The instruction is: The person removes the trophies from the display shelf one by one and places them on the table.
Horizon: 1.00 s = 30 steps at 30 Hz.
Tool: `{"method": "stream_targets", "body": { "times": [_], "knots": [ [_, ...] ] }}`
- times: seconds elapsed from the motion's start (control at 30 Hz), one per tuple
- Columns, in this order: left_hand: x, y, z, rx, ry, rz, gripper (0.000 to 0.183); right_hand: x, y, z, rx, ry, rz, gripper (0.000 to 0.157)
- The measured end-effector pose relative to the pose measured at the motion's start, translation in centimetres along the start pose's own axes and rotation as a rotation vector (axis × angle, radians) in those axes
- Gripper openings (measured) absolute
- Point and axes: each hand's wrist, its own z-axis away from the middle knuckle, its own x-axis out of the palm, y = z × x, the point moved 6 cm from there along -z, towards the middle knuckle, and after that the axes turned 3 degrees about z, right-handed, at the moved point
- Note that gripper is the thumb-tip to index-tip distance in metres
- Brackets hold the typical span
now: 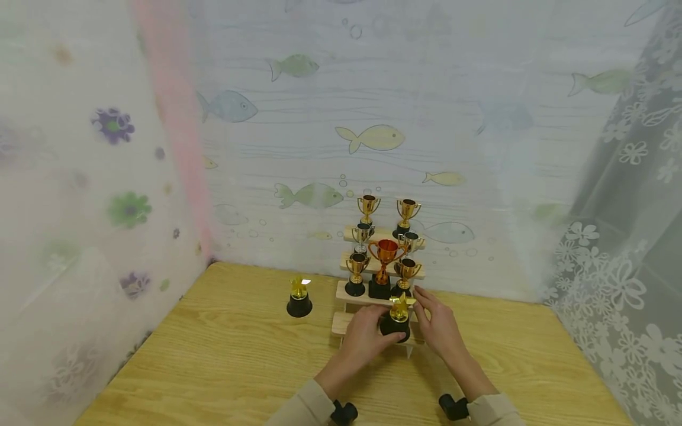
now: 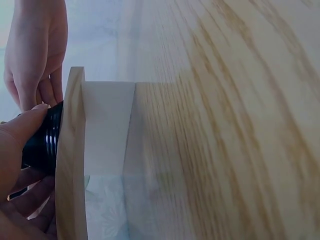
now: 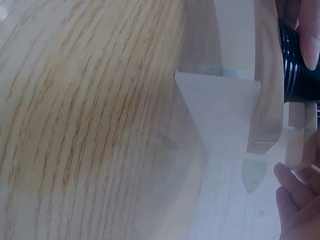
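My left hand grips a small trophy with a gold star and a black base. Its thumb lies against that base in the left wrist view. The base is at the bottom step of a tiered wooden stand. My right hand is at the stand's right side, fingers extended beside the second step; whether they touch it is hard to tell. In the right wrist view its fingers are near a step's end. A matching star trophy stands on the table left of the stand.
On the stand's upper steps are several gold and silver cups and a larger orange-bronze cup with a square black base. The wooden table meets a fish-print curtain behind and a lacy curtain at right.
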Motion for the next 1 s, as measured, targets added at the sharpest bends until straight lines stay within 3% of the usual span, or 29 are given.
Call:
{"method": "stream_targets", "body": {
  "times": [0.47,1.0],
  "knots": [
    [-0.2,0.2,0.0,0.014,-0.029,0.034,0.05,-0.2,-0.2,0.0,-0.012,0.011,0.007,0.036],
    [-1.6,0.2,0.3,-0.028,-0.072,0.08,0.055,-0.1,-0.1,0.1,-0.014,0.019,0.004,0.037]
  ]
}}
